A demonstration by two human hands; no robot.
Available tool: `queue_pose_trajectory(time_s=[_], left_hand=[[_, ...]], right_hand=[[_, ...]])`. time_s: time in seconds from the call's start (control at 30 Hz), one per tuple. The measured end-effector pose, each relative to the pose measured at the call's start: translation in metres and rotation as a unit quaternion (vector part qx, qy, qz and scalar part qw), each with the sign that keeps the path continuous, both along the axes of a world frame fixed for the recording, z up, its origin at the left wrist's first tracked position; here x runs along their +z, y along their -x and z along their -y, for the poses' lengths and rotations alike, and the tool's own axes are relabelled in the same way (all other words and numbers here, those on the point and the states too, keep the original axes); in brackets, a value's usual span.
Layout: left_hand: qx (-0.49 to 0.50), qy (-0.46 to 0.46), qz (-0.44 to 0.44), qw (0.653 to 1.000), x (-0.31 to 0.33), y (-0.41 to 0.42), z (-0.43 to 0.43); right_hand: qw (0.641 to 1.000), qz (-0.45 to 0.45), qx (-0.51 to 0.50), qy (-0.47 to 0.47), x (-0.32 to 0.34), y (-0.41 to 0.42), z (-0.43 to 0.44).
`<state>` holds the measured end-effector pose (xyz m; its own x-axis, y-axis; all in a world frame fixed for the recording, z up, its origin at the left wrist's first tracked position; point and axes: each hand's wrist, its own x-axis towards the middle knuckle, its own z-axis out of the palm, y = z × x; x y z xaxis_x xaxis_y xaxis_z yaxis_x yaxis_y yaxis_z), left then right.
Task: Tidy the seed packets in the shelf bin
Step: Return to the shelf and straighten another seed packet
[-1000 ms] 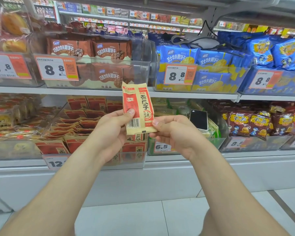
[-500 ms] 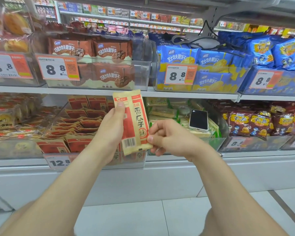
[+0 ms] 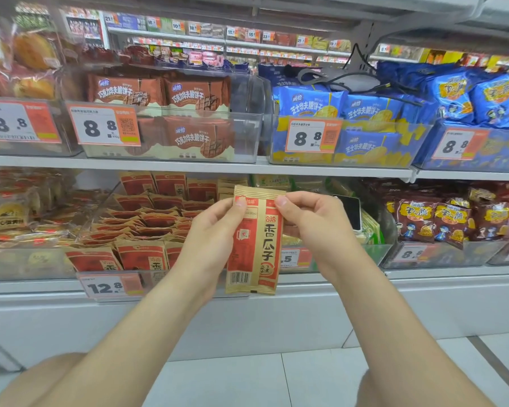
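I hold one tan and red seed packet [image 3: 256, 248] upright in front of the lower shelf. My left hand [image 3: 210, 235] pinches its top left corner and my right hand [image 3: 315, 223] pinches its top right corner. Behind and to the left stands the clear shelf bin [image 3: 112, 282] with a 12.8 price tag. It holds several matching seed packets [image 3: 147, 227], some upright at the front and back, others lying loosely in the middle.
A phone [image 3: 350, 211] lies on green packets in the bin to the right. Brown biscuit packs [image 3: 188, 113] and blue biscuit packs [image 3: 350, 121] fill the upper shelf bins. Dark red snack bags [image 3: 441, 218] sit at the lower right. White floor tiles lie below.
The packet came down from the upper shelf height to hang in front of the bin. Both hands shifted from its lower edge to grip its top corners.
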<state>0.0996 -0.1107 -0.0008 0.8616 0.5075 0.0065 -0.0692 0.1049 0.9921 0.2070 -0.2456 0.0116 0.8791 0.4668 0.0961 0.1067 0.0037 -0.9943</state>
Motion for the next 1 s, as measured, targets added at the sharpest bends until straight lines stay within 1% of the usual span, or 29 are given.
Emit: queue_pose_trajectory(time_s=[0.23,0.3,0.4,0.43,0.47,0.53,0.6,0.67,0.7,0.83,0.87,0.9,1.0], left_hand=[[-0.001,0.073,0.011,0.997,-0.003,-0.004,-0.002],[0.004,0.076,0.024,0.997,-0.003,-0.004,-0.002],[0.054,0.063,0.050,0.995,-0.001,-0.003,-0.003],[0.071,0.047,0.054,0.995,0.000,-0.002,-0.002],[0.086,0.009,0.053,0.995,0.000,-0.001,-0.002],[0.104,-0.112,0.042,0.987,-0.001,0.000,-0.001],[0.109,-0.218,0.031,0.969,-0.003,0.002,0.002],[0.130,-0.291,0.024,0.948,-0.006,0.005,0.003],[0.145,-0.314,0.027,0.938,-0.008,0.005,0.003],[0.172,-0.330,0.065,0.926,-0.009,0.005,0.003],[0.180,-0.330,0.070,0.924,-0.009,0.005,0.002],[0.186,-0.325,0.073,0.924,-0.010,0.004,0.001],[0.195,-0.309,0.071,0.928,-0.010,0.004,-0.001]], right_hand=[[1.000,-0.008,0.009,0.015,0.003,0.002,-0.001],[1.000,-0.021,0.019,0.008,0.004,0.002,-0.001],[0.999,-0.036,0.028,0.007,0.006,0.004,-0.001],[0.999,-0.034,0.033,0.012,0.006,0.006,-0.002],[0.999,-0.028,0.036,0.018,0.006,0.007,-0.003],[0.999,-0.008,0.029,0.027,0.003,0.009,-0.006],[1.000,0.023,0.002,0.021,0.001,0.010,-0.008],[0.999,0.039,-0.013,0.003,0.000,0.012,-0.011],[0.999,0.037,-0.014,-0.006,0.000,0.014,-0.012],[0.999,-0.005,0.015,-0.041,0.000,0.020,-0.015],[0.999,-0.003,0.023,-0.039,0.000,0.020,-0.014],[0.999,0.016,0.027,-0.028,0.001,0.020,-0.013],[0.991,0.135,0.021,0.017,0.000,0.019,-0.012]])
